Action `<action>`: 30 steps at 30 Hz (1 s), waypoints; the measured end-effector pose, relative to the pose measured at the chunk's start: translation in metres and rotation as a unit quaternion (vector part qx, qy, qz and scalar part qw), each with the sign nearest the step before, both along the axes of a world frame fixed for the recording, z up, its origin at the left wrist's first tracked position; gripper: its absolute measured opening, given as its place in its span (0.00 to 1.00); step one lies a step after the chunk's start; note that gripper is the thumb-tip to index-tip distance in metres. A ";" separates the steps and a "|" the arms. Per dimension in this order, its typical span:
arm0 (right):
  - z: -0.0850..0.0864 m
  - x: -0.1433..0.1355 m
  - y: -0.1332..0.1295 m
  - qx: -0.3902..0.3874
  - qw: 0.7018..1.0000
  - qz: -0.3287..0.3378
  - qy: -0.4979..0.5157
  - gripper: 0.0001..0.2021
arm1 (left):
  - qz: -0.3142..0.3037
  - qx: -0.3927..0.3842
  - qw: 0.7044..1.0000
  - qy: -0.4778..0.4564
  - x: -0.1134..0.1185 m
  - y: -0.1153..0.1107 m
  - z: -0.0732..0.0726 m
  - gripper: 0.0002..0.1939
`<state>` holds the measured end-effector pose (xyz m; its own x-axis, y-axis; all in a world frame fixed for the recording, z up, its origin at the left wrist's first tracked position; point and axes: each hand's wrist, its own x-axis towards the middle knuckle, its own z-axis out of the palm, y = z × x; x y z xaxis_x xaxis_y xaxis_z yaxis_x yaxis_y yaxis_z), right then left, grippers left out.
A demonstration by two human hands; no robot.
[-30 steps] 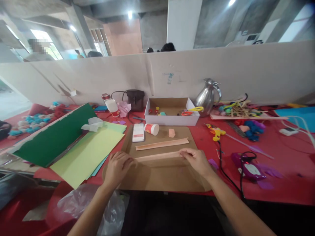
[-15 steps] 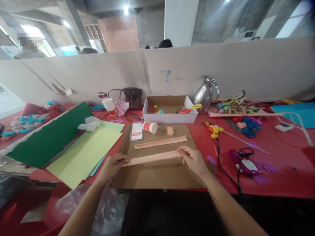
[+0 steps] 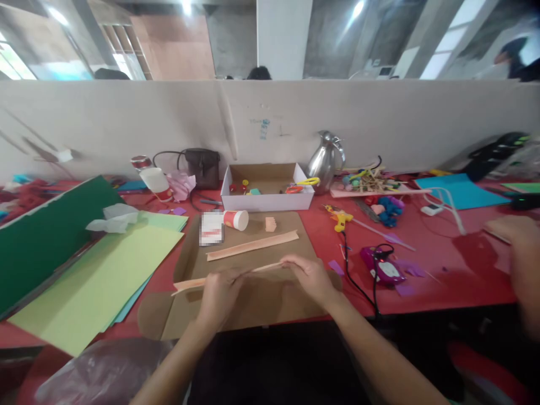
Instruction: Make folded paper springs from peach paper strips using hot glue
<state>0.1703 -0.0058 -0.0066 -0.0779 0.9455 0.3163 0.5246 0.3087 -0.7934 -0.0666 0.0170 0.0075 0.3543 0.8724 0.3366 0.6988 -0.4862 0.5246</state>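
Observation:
Between my two hands stretches a folded strip of peach paper [image 3: 189, 285]. My left hand [image 3: 221, 289] is closed around its middle, with the left end sticking out past the hand. My right hand [image 3: 306, 275] pinches the right end between thumb and fingers. The strip is held above a brown cardboard sheet [image 3: 236, 309]. Farther up on the cardboard lies a second folded peach strip [image 3: 253, 246], apart from my hands. Beyond it are a small peach folded piece [image 3: 270, 224], a paper cup [image 3: 236, 220] on its side and a small white packet, blurred out.
A white box [image 3: 265, 201] holds scissors [image 3: 307, 181]. A steel jug [image 3: 324, 160] stands beside it. To the right lie a yellow glue gun [image 3: 338, 218] and a purple power socket [image 3: 382, 264] with cords. Yellow paper [image 3: 101, 281] lies left. Another person's hand [image 3: 517, 230] reaches in at right.
My left hand has slid from the strip's left end toward its middle, and the strip looks narrower. The camera has turned right. Another person's hand has come into view at right.

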 end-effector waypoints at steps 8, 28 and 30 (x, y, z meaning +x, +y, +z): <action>-0.011 0.008 0.012 0.104 0.966 -0.021 -0.234 0.13 | -0.160 0.258 0.932 0.197 -0.006 0.009 -0.010 0.12; -0.009 0.024 0.003 -0.053 0.919 0.058 -0.385 0.36 | -0.172 -0.018 0.974 0.148 0.024 0.030 -0.022 0.18; -0.010 0.022 0.004 -0.050 0.922 0.061 -0.380 0.36 | -0.158 -0.044 0.976 0.145 0.031 0.032 -0.021 0.14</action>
<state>0.1927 -0.0023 -0.0166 -0.3485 0.9366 0.0377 0.9069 0.3470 -0.2390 -0.0357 0.0486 -0.0135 0.6800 0.7247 0.1115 0.6457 -0.6639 0.3773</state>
